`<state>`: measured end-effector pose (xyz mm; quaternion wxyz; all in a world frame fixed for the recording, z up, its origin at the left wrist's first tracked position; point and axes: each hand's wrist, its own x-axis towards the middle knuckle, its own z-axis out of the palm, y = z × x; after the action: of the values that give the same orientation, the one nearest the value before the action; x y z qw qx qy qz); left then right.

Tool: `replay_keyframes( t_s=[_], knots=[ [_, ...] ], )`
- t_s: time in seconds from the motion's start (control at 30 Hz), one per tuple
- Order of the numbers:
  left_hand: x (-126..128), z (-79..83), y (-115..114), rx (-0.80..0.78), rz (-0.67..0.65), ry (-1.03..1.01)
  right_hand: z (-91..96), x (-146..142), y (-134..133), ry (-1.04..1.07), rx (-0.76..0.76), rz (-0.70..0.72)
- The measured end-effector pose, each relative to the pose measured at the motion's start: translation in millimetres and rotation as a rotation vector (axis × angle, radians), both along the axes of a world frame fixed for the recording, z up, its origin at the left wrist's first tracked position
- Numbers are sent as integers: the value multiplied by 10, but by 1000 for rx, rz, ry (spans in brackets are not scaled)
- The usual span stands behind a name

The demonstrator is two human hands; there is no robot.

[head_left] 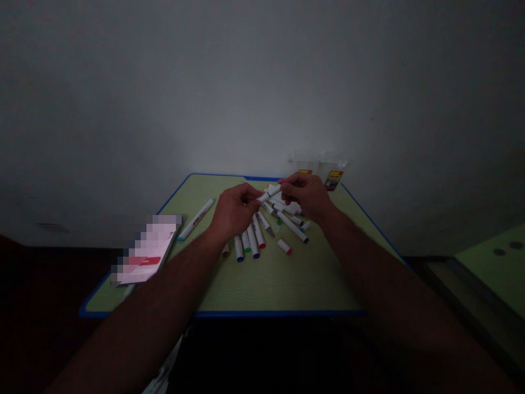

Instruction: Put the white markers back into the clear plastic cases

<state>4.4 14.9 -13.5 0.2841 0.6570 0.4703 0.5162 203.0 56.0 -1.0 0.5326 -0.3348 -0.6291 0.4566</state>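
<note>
Marker (269,194), slim, white and cylindrical, is pinched by left hand (234,210) and right hand (307,196).

Both forearms (170,293) angle inward, left hand (233,212) and right hand (308,195) near each other, fingertips (255,206) pinched.

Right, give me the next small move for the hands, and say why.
Probably hold the left hand steady and draw the right hand gently outward along the white marker: the hands pinch its opposite ends, and a loose pink-ended cap lies on the table, so caps seem to come off.
</note>
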Motion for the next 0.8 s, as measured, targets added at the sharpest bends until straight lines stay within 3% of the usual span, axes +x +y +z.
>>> replay_keyframes(
  t_s=[0.8],
  knots=[
    [25, 32, -44, -17, 60, 6, 1, -9, -13, -1, -12, 24]
  ],
)
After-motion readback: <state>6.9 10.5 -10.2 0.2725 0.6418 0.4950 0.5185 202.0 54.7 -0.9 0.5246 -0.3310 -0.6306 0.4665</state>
